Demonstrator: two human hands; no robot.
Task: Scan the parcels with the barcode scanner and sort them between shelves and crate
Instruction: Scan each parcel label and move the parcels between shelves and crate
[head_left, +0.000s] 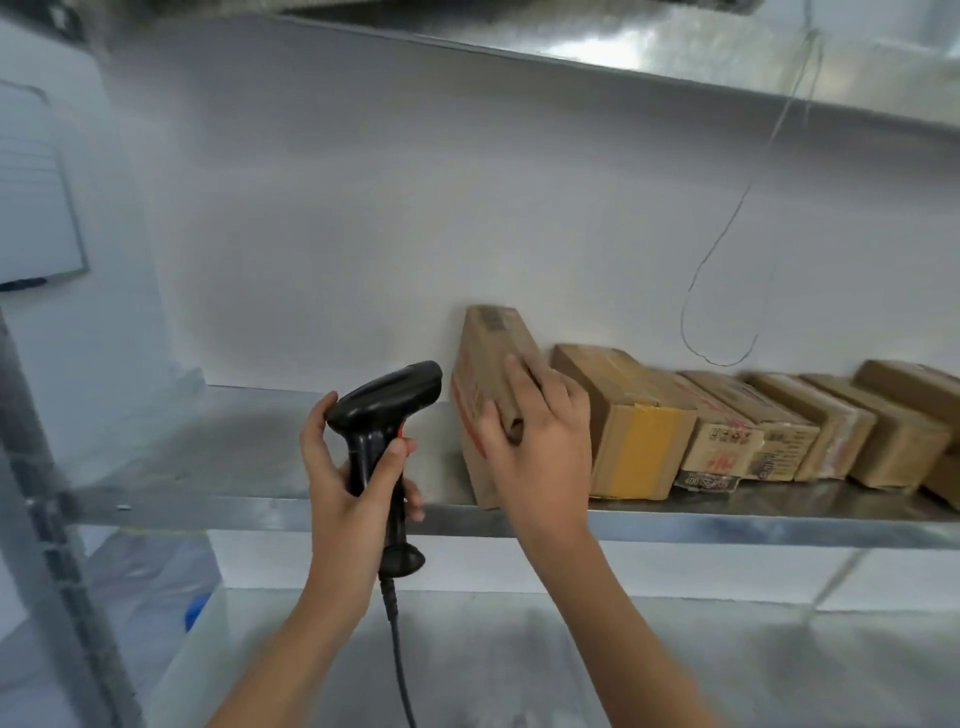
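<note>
The right hand lies on the near end of a parcel, thumb on its left face and fingers over the top edge — a light hold on a box that stands on its narrow side on the shelf, leaning slightly. The left hand, at nine o'clock from the parcel, is wrapped round the handle of the scanner, whose head points at three o'clock toward the box; its cable drops to six o'clock.

At three o'clock from the held parcel a row of boxes sits packed side by side along the shelf, the nearest touching or just beside it. Judging by that row, a good share of the sorting looks done — this parcel is either being set at the row's end or picked for scanning; I cannot tell which. No crate is in view, so what remains there is unknown.
</note>
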